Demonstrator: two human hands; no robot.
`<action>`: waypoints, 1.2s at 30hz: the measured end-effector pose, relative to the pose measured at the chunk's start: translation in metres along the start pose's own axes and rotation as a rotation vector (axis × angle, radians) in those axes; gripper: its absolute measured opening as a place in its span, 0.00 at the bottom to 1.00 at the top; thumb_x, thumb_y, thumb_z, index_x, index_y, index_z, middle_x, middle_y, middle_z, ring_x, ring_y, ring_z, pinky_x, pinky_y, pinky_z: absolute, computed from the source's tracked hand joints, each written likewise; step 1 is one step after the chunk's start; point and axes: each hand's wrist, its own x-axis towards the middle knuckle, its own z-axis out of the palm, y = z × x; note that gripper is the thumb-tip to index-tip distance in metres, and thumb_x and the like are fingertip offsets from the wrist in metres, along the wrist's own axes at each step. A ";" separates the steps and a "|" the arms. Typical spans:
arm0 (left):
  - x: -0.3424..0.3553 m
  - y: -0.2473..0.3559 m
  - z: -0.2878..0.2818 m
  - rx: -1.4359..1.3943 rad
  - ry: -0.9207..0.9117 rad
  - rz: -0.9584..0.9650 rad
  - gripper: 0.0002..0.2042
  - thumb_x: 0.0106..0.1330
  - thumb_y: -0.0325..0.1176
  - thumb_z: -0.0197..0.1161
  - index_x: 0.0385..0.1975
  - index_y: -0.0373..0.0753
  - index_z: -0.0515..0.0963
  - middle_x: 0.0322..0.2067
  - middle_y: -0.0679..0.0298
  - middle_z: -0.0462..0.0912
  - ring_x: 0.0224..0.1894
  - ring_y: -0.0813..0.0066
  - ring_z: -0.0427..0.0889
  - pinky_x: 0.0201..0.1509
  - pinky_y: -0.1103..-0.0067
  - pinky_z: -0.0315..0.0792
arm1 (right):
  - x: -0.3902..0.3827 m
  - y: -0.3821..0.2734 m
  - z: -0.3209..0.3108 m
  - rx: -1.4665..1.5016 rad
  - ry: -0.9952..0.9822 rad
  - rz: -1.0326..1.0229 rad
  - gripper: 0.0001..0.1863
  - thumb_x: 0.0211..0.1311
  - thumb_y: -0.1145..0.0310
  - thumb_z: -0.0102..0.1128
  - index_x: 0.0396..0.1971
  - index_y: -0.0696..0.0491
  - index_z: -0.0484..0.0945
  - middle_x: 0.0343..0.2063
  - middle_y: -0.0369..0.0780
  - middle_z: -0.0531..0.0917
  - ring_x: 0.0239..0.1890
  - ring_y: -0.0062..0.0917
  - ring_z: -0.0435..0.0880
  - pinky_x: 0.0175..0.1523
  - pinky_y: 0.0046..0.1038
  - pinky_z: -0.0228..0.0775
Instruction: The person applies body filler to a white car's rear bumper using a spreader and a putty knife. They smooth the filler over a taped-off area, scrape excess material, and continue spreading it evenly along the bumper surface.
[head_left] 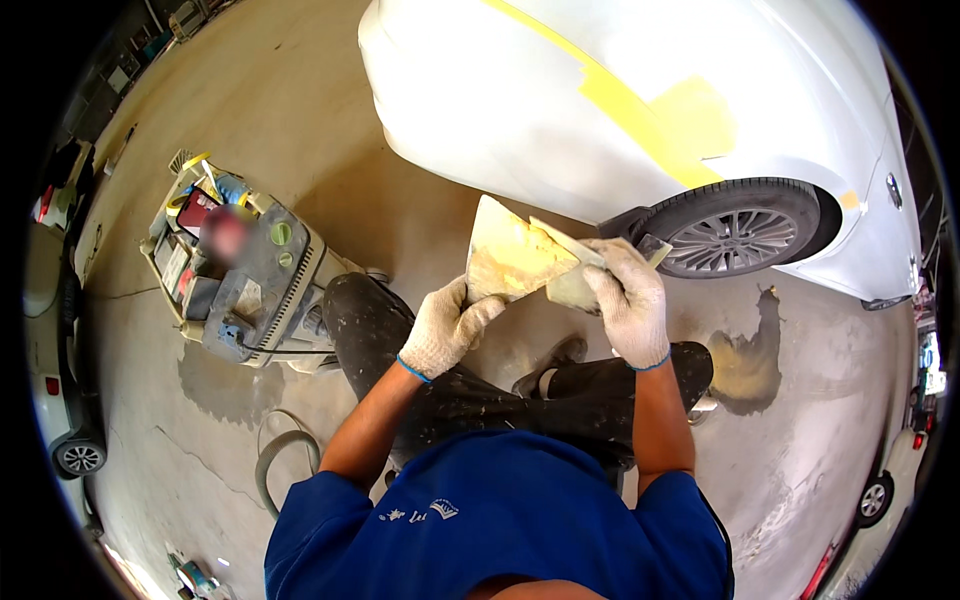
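Note:
My gloved left hand [450, 325] grips a pale flat putty board [484, 222] by its lower edge, thumb on top. Yellow putty [522, 252] is smeared across the board. From the right, my gloved right hand [636, 305] clasps a flat grey-green putty spreader [570, 290]. The spreader's blade overlaps the right edge of the board, and its other end sticks out beyond my fingers. Both tools are held up in front of my knees. Ahead stands a white car [480, 90] with yellow putty patches [690, 120] above its wheel [735, 235].
At left stands a grey wheeled machine [280, 260] whose top tray carries tape, bottles and other supplies. A grey hose [268, 465] curls on the floor beside it. Wet-looking stains [750, 365] mark the concrete. Other cars [60, 360] are parked at both sides.

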 end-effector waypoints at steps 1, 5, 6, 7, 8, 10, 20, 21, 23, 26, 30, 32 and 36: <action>0.001 0.000 0.001 -0.065 0.005 -0.003 0.20 0.70 0.45 0.65 0.46 0.31 0.76 0.19 0.70 0.74 0.18 0.85 0.71 0.23 0.83 0.66 | -0.002 0.008 -0.005 -0.062 -0.091 0.012 0.11 0.63 0.80 0.57 0.44 0.63 0.80 0.41 0.48 0.84 0.42 0.37 0.83 0.50 0.30 0.74; 0.009 -0.030 -0.002 -0.190 0.139 0.175 0.19 0.70 0.44 0.65 0.48 0.32 0.76 0.25 0.65 0.79 0.25 0.82 0.77 0.29 0.81 0.71 | -0.021 0.050 0.016 -0.034 -0.017 0.226 0.11 0.66 0.75 0.56 0.45 0.62 0.80 0.40 0.41 0.84 0.43 0.30 0.83 0.55 0.30 0.74; 0.008 -0.026 0.001 -0.026 0.166 0.225 0.17 0.70 0.41 0.65 0.49 0.33 0.77 0.31 0.62 0.81 0.31 0.78 0.79 0.35 0.77 0.74 | -0.031 0.072 0.011 0.015 0.077 0.418 0.12 0.69 0.73 0.55 0.48 0.60 0.79 0.42 0.40 0.83 0.45 0.26 0.82 0.55 0.33 0.75; 0.008 -0.021 0.005 0.138 0.197 0.272 0.16 0.70 0.37 0.65 0.50 0.33 0.78 0.37 0.58 0.84 0.37 0.73 0.82 0.42 0.74 0.78 | -0.031 0.071 0.016 0.318 0.205 0.552 0.12 0.68 0.73 0.54 0.48 0.61 0.78 0.43 0.40 0.82 0.45 0.27 0.82 0.53 0.31 0.75; 0.013 -0.034 0.014 0.059 0.225 0.429 0.14 0.69 0.35 0.64 0.50 0.34 0.79 0.40 0.55 0.84 0.41 0.67 0.83 0.47 0.71 0.77 | -0.030 0.069 0.024 0.626 0.373 0.659 0.13 0.67 0.74 0.53 0.48 0.61 0.78 0.43 0.41 0.81 0.46 0.29 0.81 0.50 0.29 0.76; 0.016 -0.059 0.026 0.307 0.322 0.619 0.18 0.68 0.32 0.61 0.58 0.36 0.75 0.46 0.50 0.81 0.44 0.55 0.83 0.49 0.69 0.77 | -0.043 0.076 0.035 0.676 0.174 0.740 0.21 0.69 0.67 0.49 0.57 0.61 0.72 0.52 0.45 0.77 0.55 0.34 0.77 0.59 0.35 0.71; 0.019 -0.088 0.042 0.298 0.229 0.287 0.39 0.57 0.29 0.67 0.71 0.50 0.61 0.43 0.53 0.72 0.42 0.50 0.79 0.43 0.63 0.78 | -0.024 0.083 0.090 0.956 0.000 0.874 0.24 0.68 0.61 0.51 0.60 0.56 0.68 0.52 0.43 0.75 0.55 0.33 0.77 0.56 0.37 0.73; 0.020 -0.087 0.042 0.291 0.231 0.286 0.39 0.56 0.29 0.68 0.71 0.50 0.60 0.44 0.53 0.72 0.44 0.49 0.78 0.44 0.62 0.78 | -0.022 0.084 0.095 0.965 0.034 0.904 0.23 0.68 0.61 0.51 0.59 0.56 0.68 0.52 0.43 0.75 0.55 0.33 0.77 0.56 0.37 0.74; 0.023 -0.087 0.045 0.295 0.244 0.273 0.40 0.56 0.29 0.68 0.71 0.49 0.60 0.44 0.53 0.72 0.43 0.49 0.79 0.44 0.62 0.78 | -0.022 0.092 0.101 0.984 0.085 0.929 0.21 0.68 0.62 0.52 0.57 0.56 0.69 0.51 0.41 0.76 0.53 0.32 0.78 0.54 0.37 0.74; 0.024 -0.092 0.045 0.311 0.243 0.259 0.41 0.56 0.29 0.69 0.72 0.49 0.58 0.45 0.52 0.72 0.43 0.47 0.79 0.45 0.62 0.78 | -0.018 0.101 0.102 0.520 -0.142 0.694 0.19 0.69 0.62 0.52 0.55 0.56 0.71 0.49 0.40 0.76 0.51 0.31 0.78 0.53 0.36 0.74; 0.024 -0.096 0.047 0.280 0.224 0.178 0.42 0.55 0.27 0.67 0.72 0.49 0.56 0.45 0.52 0.72 0.44 0.46 0.80 0.45 0.61 0.79 | -0.013 0.094 0.106 0.339 -0.164 0.597 0.18 0.69 0.61 0.52 0.52 0.57 0.72 0.45 0.40 0.76 0.49 0.31 0.78 0.52 0.35 0.73; 0.020 -0.095 0.054 0.252 0.227 0.141 0.43 0.54 0.25 0.66 0.72 0.49 0.55 0.44 0.52 0.73 0.44 0.46 0.80 0.45 0.60 0.79 | -0.004 0.082 0.110 0.934 0.086 0.903 0.19 0.69 0.62 0.52 0.52 0.58 0.72 0.44 0.41 0.76 0.49 0.30 0.78 0.51 0.34 0.73; 0.013 -0.094 0.058 0.213 0.201 0.087 0.43 0.53 0.22 0.62 0.72 0.49 0.54 0.45 0.52 0.75 0.44 0.46 0.81 0.46 0.60 0.79 | -0.003 0.073 0.109 0.803 0.118 0.832 0.20 0.68 0.63 0.51 0.55 0.58 0.71 0.46 0.42 0.75 0.50 0.30 0.76 0.53 0.33 0.72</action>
